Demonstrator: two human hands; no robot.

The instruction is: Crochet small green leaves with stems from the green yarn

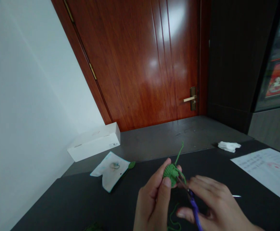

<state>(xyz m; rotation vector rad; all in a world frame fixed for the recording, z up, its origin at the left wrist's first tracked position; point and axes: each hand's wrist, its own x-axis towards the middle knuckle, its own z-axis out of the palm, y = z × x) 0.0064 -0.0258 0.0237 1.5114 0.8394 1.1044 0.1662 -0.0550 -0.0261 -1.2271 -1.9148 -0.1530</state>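
Note:
Between the thumb and fingers of my left hand (157, 195) is a small round green crochet piece (171, 175). A loose yarn tail (179, 153) sticks up from its top edge. My right hand (212, 199) is closed around a pair of scissors (194, 205) with purple handles. Their metal blades point up and left and reach the right side of the crochet piece, by a looped strand of yarn. Whether the blades are apart or together I cannot tell. Below the hands, a green yarn strand (174, 221) curls on the dark table.
Left of my hands lies a white cloth-like sheet (112, 175) with a green leaf-shaped piece (131, 165) at its corner. A white box (95, 141) stands against the wall. To the right are crumpled tissue (229, 146), printed paper (267, 170) and a thin silvery tip (236, 196).

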